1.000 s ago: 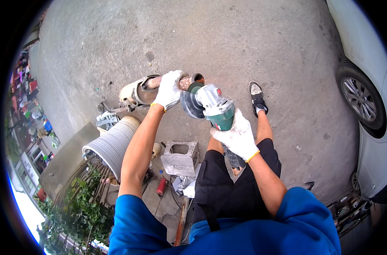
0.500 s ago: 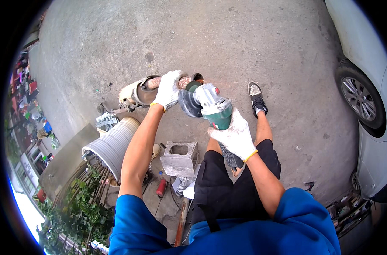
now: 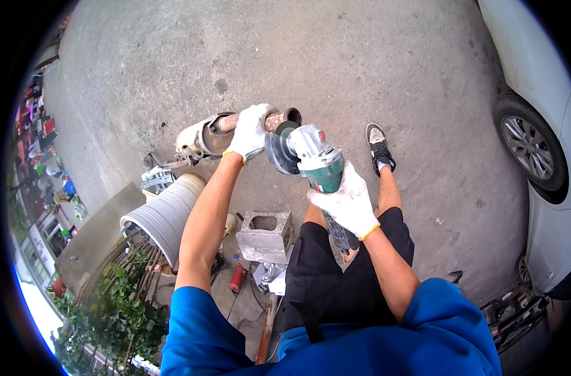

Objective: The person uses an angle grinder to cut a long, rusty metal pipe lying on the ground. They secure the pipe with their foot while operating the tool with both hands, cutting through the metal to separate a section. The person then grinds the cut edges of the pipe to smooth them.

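My left hand, in a white work glove, is wrapped round a rusty pipe near its open end. The pipe sticks out of a dirty cream-coloured metal cylinder beyond my left wrist. In my gloved right hand is a green and silver angle grinder, gripped round its body. Its dark guard faces my left hand. The green disc is at the underside of the pipe's end; whether they touch I cannot tell.
A grey hollow block stands near my legs, with a red cylinder beside it. Left of these are a ribbed white tub and leafy plants. A pale car is parked at the right on the concrete ground.
Faint orange sparks beside the pipe's open end, seen half a second ago, no longer show. Both hands, the pipe and the grinder hold nearly the same place.
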`<action>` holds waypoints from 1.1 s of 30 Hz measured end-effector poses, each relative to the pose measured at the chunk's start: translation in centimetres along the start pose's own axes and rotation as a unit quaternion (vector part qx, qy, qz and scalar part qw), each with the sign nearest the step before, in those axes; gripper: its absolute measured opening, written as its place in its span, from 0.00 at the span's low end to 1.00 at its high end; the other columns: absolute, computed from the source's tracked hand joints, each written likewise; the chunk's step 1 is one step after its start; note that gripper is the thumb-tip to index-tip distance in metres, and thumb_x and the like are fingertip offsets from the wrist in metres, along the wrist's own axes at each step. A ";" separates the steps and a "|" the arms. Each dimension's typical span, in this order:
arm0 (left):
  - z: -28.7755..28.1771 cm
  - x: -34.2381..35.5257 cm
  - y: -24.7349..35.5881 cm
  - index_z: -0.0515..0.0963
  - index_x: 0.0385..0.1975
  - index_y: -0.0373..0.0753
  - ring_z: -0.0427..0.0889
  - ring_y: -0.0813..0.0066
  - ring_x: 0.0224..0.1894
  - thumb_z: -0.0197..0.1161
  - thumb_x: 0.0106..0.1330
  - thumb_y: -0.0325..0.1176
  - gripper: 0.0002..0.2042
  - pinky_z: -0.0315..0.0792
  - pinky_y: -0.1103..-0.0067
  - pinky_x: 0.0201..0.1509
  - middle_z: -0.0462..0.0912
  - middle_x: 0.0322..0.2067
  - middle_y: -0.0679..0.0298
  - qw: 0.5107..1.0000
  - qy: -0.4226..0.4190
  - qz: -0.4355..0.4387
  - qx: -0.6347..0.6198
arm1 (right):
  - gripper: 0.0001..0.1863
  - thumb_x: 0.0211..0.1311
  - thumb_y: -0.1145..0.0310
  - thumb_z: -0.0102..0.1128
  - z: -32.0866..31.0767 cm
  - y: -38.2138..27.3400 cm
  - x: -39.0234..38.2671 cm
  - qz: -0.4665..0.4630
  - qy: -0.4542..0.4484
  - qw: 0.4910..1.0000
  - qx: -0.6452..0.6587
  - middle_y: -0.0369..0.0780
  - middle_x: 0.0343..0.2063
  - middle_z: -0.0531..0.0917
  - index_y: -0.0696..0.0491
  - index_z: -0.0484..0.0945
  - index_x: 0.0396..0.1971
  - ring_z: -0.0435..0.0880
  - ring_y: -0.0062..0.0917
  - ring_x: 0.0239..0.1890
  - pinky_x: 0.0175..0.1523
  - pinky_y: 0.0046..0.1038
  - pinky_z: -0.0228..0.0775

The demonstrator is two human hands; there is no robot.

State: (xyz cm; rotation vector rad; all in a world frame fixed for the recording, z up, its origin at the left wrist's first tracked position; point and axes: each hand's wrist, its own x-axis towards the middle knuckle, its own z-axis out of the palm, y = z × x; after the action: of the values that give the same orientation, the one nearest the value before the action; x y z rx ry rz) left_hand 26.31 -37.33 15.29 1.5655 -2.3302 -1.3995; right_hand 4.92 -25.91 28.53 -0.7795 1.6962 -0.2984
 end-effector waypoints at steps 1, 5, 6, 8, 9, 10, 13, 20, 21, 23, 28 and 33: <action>0.1 0.1 -0.1 0.77 0.44 0.37 0.77 0.51 0.48 0.72 0.47 0.40 0.24 0.70 0.67 0.54 0.81 0.41 0.52 1.000 -0.002 -0.006 -0.004 | 0.33 0.42 0.54 0.72 0.0 0.2 0.0 -0.003 -0.002 1.000 -0.001 0.53 0.37 0.82 0.60 0.70 0.44 0.83 0.47 0.42 0.46 0.38 0.75; 0.2 0.5 -0.3 0.77 0.44 0.37 0.77 0.52 0.48 0.74 0.46 0.43 0.26 0.70 0.67 0.55 0.81 0.41 0.52 1.000 -0.014 -0.027 -0.002 | 0.33 0.42 0.54 0.73 0.2 1.1 -0.1 0.000 0.004 1.000 -0.015 0.53 0.37 0.82 0.60 0.70 0.44 0.83 0.47 0.43 0.46 0.39 0.75; 0.3 0.5 -0.2 0.77 0.44 0.37 0.77 0.52 0.48 0.74 0.46 0.43 0.26 0.70 0.67 0.55 0.81 0.41 0.52 1.000 -0.002 -0.012 -0.007 | 0.33 0.42 0.54 0.73 0.3 1.3 0.0 0.013 0.003 1.000 -0.026 0.53 0.37 0.82 0.60 0.70 0.44 0.83 0.47 0.43 0.46 0.39 0.75; 0.5 0.4 0.0 0.77 0.44 0.37 0.77 0.52 0.49 0.74 0.46 0.43 0.26 0.70 0.67 0.55 0.81 0.42 0.52 1.000 -0.004 -0.025 -0.009 | 0.34 0.42 0.54 0.73 0.5 1.8 0.2 -0.029 0.019 0.999 -0.021 0.53 0.37 0.82 0.60 0.70 0.44 0.83 0.47 0.43 0.46 0.39 0.75; 0.6 0.2 0.1 0.78 0.42 0.37 0.78 0.51 0.47 0.72 0.47 0.40 0.23 0.70 0.66 0.54 0.81 0.40 0.52 1.000 0.014 -0.003 -0.011 | 0.34 0.42 0.54 0.72 0.5 1.9 0.1 -0.041 0.026 0.999 -0.022 0.53 0.37 0.83 0.60 0.70 0.44 0.83 0.47 0.43 0.46 0.39 0.75; 0.7 0.1 0.2 0.78 0.40 0.38 0.78 0.51 0.46 0.71 0.48 0.38 0.20 0.71 0.65 0.52 0.82 0.38 0.52 1.000 0.024 0.001 -0.010 | 0.34 0.42 0.54 0.72 0.4 2.2 0.1 -0.028 0.018 0.999 -0.019 0.53 0.37 0.83 0.60 0.70 0.44 0.83 0.47 0.43 0.46 0.39 0.75; 0.7 0.1 0.3 0.79 0.38 0.38 0.79 0.51 0.44 0.69 0.48 0.35 0.16 0.72 0.64 0.51 0.82 0.36 0.52 0.999 0.038 0.003 -0.011 | 0.35 0.42 0.54 0.72 0.3 2.6 0.1 -0.013 0.013 1.000 -0.018 0.53 0.38 0.82 0.61 0.69 0.45 0.83 0.47 0.43 0.47 0.39 0.75; 1.8 0.5 -1.2 0.79 0.37 0.39 0.80 0.51 0.43 0.65 0.45 0.30 0.15 0.73 0.64 0.50 0.82 0.35 0.53 1.000 0.007 -0.022 0.008 | 0.33 0.42 0.61 0.75 0.0 4.4 -0.8 0.017 0.058 0.997 0.041 0.45 0.40 0.82 0.59 0.71 0.48 0.82 0.32 0.43 0.49 0.31 0.74; 2.2 0.5 -1.8 0.79 0.37 0.39 0.80 0.51 0.43 0.65 0.45 0.29 0.15 0.73 0.64 0.50 0.83 0.35 0.53 1.000 0.023 0.006 0.002 | 0.31 0.42 0.65 0.76 -0.2 4.9 -0.7 0.033 0.073 0.997 0.016 0.42 0.40 0.81 0.58 0.72 0.48 0.82 0.26 0.42 0.49 0.28 0.74; 3.4 0.4 -3.1 0.79 0.36 0.40 0.80 0.51 0.42 0.63 0.46 0.29 0.14 0.73 0.63 0.49 0.83 0.35 0.53 0.999 -0.009 -0.027 0.031 | 0.29 0.43 0.67 0.76 -0.3 6.0 -0.6 0.054 0.066 0.996 0.018 0.41 0.38 0.81 0.60 0.73 0.46 0.81 0.23 0.39 0.46 0.27 0.75; 6.8 1.6 -7.0 0.79 0.36 0.42 0.81 0.51 0.43 0.63 0.46 0.29 0.13 0.74 0.63 0.50 0.83 0.36 0.53 0.999 -0.030 -0.032 0.031 | 0.34 0.42 0.58 0.74 3.1 9.1 0.6 0.050 0.065 0.997 0.000 0.50 0.42 0.82 0.60 0.72 0.47 0.82 0.41 0.45 0.50 0.35 0.74; 8.7 3.5 -8.5 0.80 0.41 0.40 0.83 0.52 0.44 0.65 0.48 0.31 0.17 0.75 0.64 0.49 0.84 0.38 0.53 0.993 -0.056 -0.048 0.090 | 0.36 0.43 0.58 0.73 6.0 13.0 2.6 0.039 0.113 0.992 0.046 0.48 0.45 0.81 0.60 0.70 0.52 0.81 0.35 0.48 0.55 0.32 0.71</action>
State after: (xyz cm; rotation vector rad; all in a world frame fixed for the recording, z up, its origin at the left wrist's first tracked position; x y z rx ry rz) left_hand 26.89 -35.09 2.86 1.7096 -2.5428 -1.3628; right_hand 5.96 -16.64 17.30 -0.6271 1.9065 -0.4201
